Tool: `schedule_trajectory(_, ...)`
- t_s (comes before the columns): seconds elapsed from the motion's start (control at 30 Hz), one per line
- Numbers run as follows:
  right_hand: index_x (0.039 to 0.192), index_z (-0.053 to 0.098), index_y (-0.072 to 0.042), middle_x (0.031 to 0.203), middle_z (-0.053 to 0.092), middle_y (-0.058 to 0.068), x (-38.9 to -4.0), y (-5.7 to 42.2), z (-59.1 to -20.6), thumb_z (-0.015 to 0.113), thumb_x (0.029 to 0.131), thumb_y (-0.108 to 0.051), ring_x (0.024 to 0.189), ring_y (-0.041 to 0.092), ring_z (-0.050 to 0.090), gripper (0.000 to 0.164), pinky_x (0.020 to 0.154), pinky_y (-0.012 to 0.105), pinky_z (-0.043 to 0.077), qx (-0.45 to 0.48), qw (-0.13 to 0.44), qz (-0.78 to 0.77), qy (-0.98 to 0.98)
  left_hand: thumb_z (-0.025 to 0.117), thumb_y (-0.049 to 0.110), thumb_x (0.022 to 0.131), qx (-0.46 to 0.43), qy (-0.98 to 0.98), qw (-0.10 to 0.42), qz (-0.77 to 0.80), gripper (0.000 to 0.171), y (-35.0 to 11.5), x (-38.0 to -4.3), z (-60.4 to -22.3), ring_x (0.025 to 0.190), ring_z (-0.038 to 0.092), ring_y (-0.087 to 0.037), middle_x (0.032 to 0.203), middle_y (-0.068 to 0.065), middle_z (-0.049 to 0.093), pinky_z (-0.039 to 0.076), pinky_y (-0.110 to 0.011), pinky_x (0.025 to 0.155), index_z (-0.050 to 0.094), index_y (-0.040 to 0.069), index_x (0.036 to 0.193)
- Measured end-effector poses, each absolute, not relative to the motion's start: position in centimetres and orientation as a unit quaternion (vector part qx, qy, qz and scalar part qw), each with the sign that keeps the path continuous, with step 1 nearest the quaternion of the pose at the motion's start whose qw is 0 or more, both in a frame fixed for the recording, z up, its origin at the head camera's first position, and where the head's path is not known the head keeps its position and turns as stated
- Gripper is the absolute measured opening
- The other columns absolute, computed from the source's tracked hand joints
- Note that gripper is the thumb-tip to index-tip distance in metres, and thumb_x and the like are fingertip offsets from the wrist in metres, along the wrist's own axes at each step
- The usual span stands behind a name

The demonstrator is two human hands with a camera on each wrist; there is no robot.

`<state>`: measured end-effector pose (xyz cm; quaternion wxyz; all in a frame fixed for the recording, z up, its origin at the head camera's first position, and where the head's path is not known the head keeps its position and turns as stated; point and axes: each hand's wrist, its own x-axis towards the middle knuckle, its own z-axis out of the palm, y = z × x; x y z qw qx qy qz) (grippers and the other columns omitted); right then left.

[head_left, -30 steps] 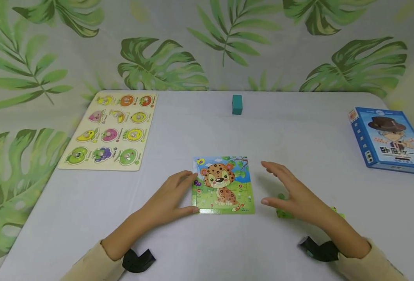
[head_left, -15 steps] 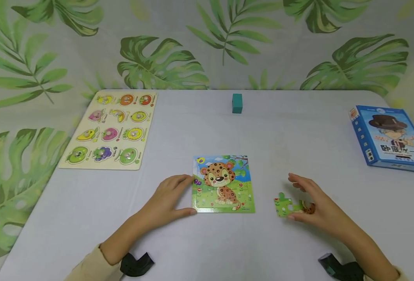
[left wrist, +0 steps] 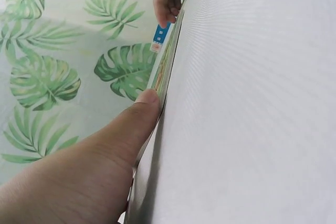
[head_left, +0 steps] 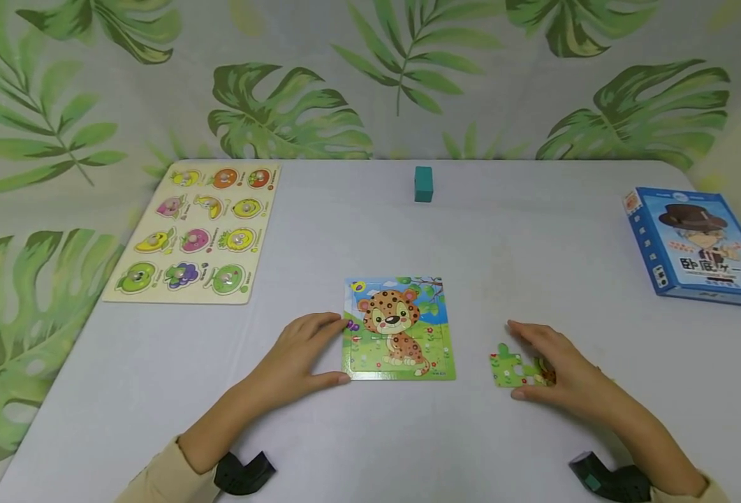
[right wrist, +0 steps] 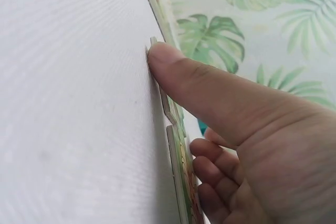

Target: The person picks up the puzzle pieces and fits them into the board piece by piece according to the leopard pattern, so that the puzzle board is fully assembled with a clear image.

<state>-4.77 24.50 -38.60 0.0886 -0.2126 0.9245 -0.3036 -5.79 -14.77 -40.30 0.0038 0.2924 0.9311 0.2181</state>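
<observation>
- Currently, the left hand (head_left: 297, 356) rests with thumb and fingers spread wide at the left edge of the leopard puzzle (head_left: 398, 332), thumb at its lower-left corner; nothing is gripped.
- The leopard puzzle lies flat at table centre.
- The right hand (head_left: 561, 374) is partly spread around loose puzzle pieces (head_left: 505, 370), right of the leopard puzzle; firm contact cannot be confirmed.
- Teal block (head_left: 423, 184): beyond the leopard puzzle.

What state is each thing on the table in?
Square glossy leopard-picture puzzle board: flat, left hand touching its edge.
Mostly green jigsaw pieces: loose, right hand partly covering.
Cream rectangular fruit board: flat, all twelve fruits showing.
Blue rectangular box: closed, lying flat.
Teal rectangular block: standing upright.
</observation>
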Motion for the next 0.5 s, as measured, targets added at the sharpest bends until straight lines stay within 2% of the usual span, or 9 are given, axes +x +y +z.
schedule_trajectory(0.1, 0.128, 0.031, -0.019, 0.119, 0.033, 0.006, -4.74, 24.55, -38.76, 0.068, 0.061, -0.040, 0.108, 0.027, 0.027, 0.079, 0.080, 0.050, 0.028, -0.215, 0.086, -0.300, 0.925, 0.048, 0.059, 0.069, 0.295, 0.930, 0.003, 0.218, 0.077, -14.79, -5.78, -40.23, 0.117, 0.021, -0.020, 0.128, 0.001, 0.028, 0.016, -0.038, 0.094, 0.029, 0.017, 0.129)
schedule_trajectory(0.27, 0.123, 0.041, -0.019, 0.113, 0.035, 0.002, -4.69, 24.50, -38.82, 0.067, 0.062, -0.040, 0.102, 0.022, 0.029, 0.070, 0.077, 0.044, 0.028, -0.229, 0.072, -0.291, 0.926, 0.048, 0.060, 0.068, 0.295, 0.931, -0.003, 0.214, 0.077, -14.78, -5.75, -40.21, 0.116, 0.022, -0.019, 0.127, 0.001, 0.028, 0.016, -0.037, 0.094, 0.030, 0.016, 0.129)
schedule_trajectory(0.5, 0.119, 0.045, -0.022, 0.111, 0.038, 0.000, -4.67, 24.41, -38.80, 0.067, 0.063, -0.038, 0.102, 0.021, 0.029, 0.062, 0.077, 0.044, 0.029, -0.232, 0.064, -0.289, 0.927, 0.047, 0.060, 0.069, 0.295, 0.932, 0.003, 0.212, 0.077, -14.78, -5.73, -40.16, 0.117, 0.021, -0.020, 0.128, 0.001, 0.028, 0.016, -0.037, 0.094, 0.029, 0.016, 0.129)
